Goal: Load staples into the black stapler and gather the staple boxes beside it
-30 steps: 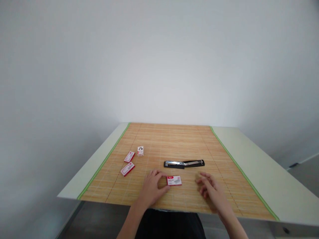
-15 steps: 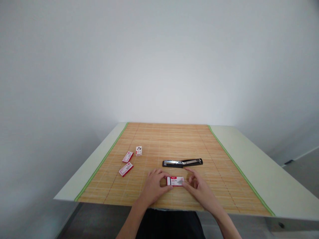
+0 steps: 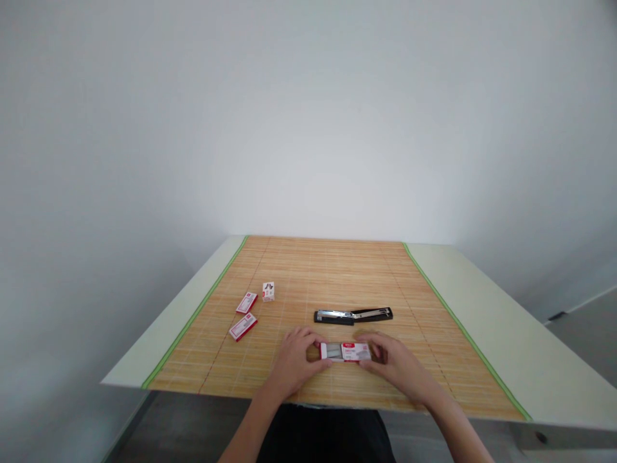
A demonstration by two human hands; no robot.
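A red and white staple box [image 3: 355,352] lies on the mat between my hands, its inner tray slid out to the left. Grey staples [image 3: 333,350] show in the exposed part of the tray. The tray's left end is gripped between thumb and fingers of my left hand [image 3: 297,360]. My right hand [image 3: 393,360] pinches the sleeve at its right end. Just beyond the box rests a black stapler [image 3: 353,316], opened out flat with its metal channel showing.
Two red and white boxes [image 3: 243,326] and a small white box with a dark picture [image 3: 268,291] sit on the left of the bamboo mat [image 3: 318,270]. The mat has green edging and covers the middle of a white table [image 3: 486,321], which meets a wall at the back.
My right hand has moved right with the sleeve, so the staple box is now partly open and staples show. My left hand keeps its place at the left end.
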